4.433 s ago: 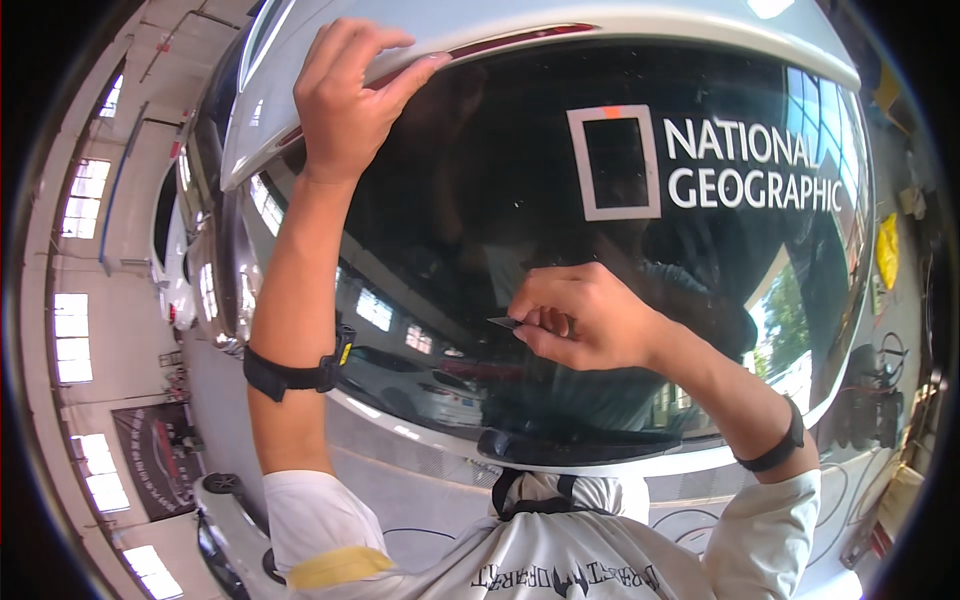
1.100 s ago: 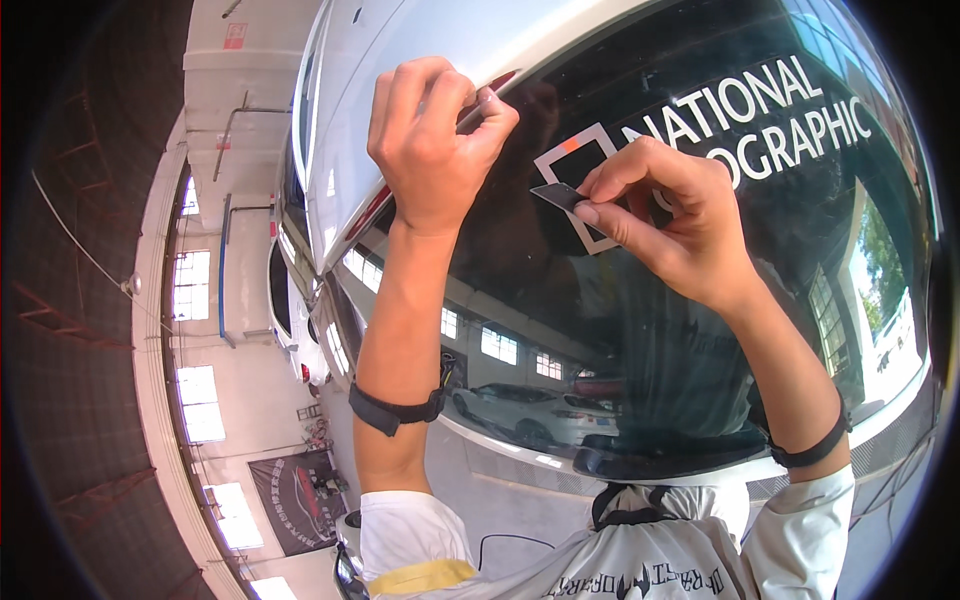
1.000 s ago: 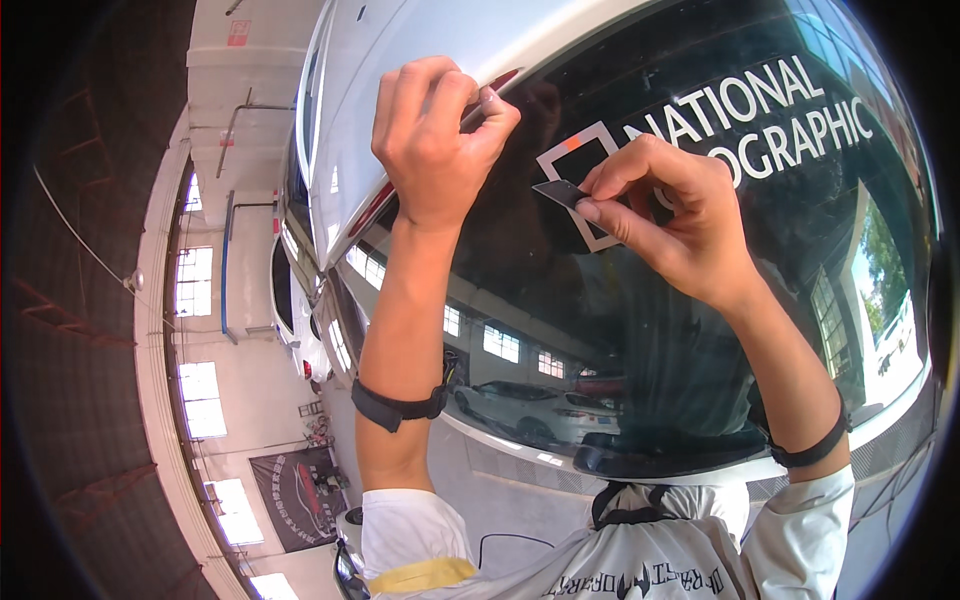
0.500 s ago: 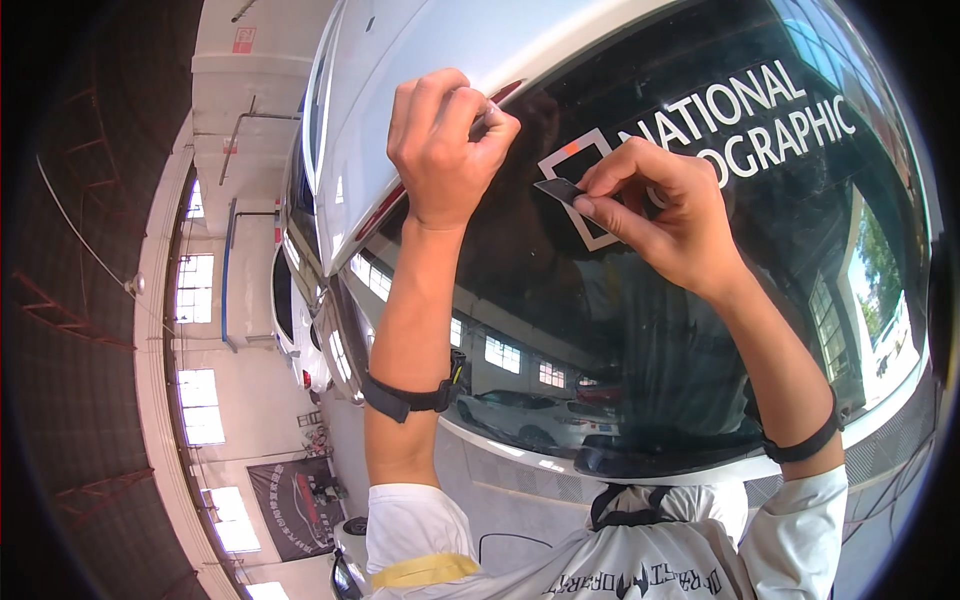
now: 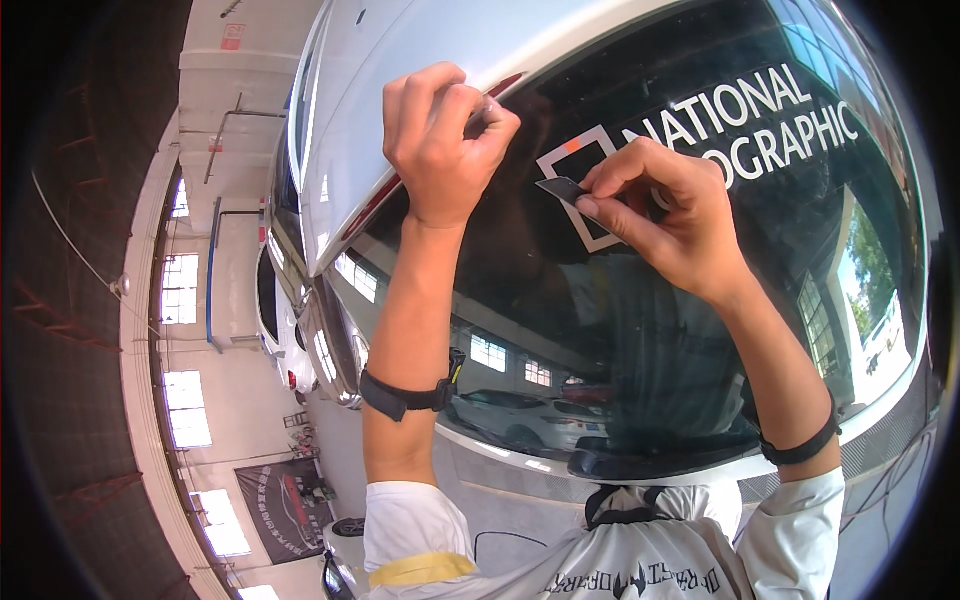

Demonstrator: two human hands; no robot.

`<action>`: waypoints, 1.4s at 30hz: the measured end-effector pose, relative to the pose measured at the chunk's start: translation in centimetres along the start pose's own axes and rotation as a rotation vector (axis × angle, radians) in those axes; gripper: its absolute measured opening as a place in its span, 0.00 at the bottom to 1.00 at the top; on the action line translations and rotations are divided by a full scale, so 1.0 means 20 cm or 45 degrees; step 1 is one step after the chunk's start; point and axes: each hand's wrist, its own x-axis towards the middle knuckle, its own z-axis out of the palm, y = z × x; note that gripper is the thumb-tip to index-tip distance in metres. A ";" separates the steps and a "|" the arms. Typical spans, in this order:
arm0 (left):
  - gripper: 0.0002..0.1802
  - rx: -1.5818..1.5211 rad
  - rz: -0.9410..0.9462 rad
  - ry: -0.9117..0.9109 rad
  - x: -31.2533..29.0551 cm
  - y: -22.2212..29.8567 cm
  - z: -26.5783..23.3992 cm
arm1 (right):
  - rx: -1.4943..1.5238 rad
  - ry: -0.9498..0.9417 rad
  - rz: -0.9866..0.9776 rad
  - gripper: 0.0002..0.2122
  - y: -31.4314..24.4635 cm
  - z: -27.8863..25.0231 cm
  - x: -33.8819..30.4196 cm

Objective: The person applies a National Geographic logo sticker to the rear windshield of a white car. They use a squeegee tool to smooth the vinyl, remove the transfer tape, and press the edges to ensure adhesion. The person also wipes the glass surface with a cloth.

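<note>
My right hand pinches a small thin dark flat card between thumb and fingers. Its free corner points left, over a square frame decal with a small orange patch. White lettering continues from the decal on the dark car window, partly hidden behind my right hand. To the left, my left hand is closed in a pinch above the edge where the glass meets the white car body. Whatever lies between its fingertips is too small to make out.
A red strip light runs along the window's left edge, and a dark wiper lies at its near edge. Left of the car stand another white vehicle and a wall with windows. Cables trail at the right.
The view has shifted slightly, so the background wall sits further left. Both hands keep nearly the same places and grips.
</note>
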 end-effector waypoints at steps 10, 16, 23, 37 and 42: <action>0.13 -0.144 -0.073 0.087 -0.02 -0.02 0.04 | -0.052 -0.004 -0.010 0.07 0.00 0.00 0.00; 0.17 -0.077 -0.303 0.093 -0.02 0.09 0.09 | -0.080 -0.004 -0.012 0.07 0.00 0.00 0.00; 0.12 -0.060 -0.522 0.049 -0.05 0.17 0.09 | 0.011 0.015 -0.008 0.07 0.00 0.00 -0.01; 0.11 -0.230 -0.559 0.174 -0.08 0.19 0.11 | 0.050 0.028 0.023 0.07 0.00 0.00 0.00; 0.14 -0.060 -0.778 0.220 -0.16 0.27 0.00 | 0.035 0.011 0.007 0.07 -0.01 0.00 0.00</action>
